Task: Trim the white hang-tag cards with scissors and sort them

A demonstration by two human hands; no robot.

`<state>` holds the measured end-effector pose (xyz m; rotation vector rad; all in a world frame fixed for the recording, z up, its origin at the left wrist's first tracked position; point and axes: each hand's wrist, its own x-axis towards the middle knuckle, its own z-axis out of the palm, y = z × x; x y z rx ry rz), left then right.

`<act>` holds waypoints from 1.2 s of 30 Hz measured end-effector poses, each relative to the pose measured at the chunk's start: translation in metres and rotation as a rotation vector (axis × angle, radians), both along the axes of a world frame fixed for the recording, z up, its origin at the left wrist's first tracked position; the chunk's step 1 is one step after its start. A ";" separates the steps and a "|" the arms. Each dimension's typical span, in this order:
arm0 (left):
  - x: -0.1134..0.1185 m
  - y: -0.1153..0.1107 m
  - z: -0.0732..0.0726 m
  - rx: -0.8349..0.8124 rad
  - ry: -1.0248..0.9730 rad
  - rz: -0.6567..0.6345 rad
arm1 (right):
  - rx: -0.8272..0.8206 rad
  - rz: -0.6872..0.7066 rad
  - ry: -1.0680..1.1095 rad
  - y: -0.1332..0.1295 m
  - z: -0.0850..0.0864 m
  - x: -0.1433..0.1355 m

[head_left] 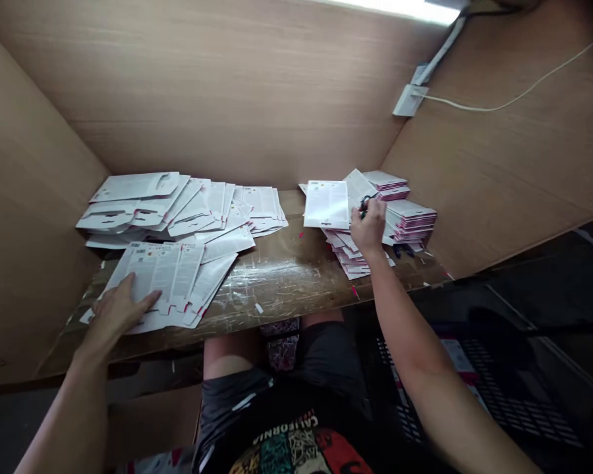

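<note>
White printed packets (163,273) lie fanned out at the front left of the worktable, and my left hand (121,306) rests on them with its thumb and fingers apart. Behind them more overlapping packets (143,204) spread along the back panel. On the right, my right hand (369,224) is closed around a small dark tool, perhaps scissors, whose shape is partly hidden by the fingers. It is above loose packets (327,204), next to neat stacks of packets (412,220) with pink edges.
Brown board panels (237,92) enclose the worktable (277,276) at the back and sides. Another dark-handled tool (404,250) lies by the right stacks. A white power socket (410,100) with cables hangs above. A dark basket (504,388) stands below right. Small scraps dot the table.
</note>
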<state>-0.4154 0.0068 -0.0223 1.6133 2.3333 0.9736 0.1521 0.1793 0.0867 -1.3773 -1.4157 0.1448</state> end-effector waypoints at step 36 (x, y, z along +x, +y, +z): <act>0.242 -0.011 -0.052 -0.042 0.387 -0.373 | -0.629 0.779 0.525 -0.126 -0.161 -0.088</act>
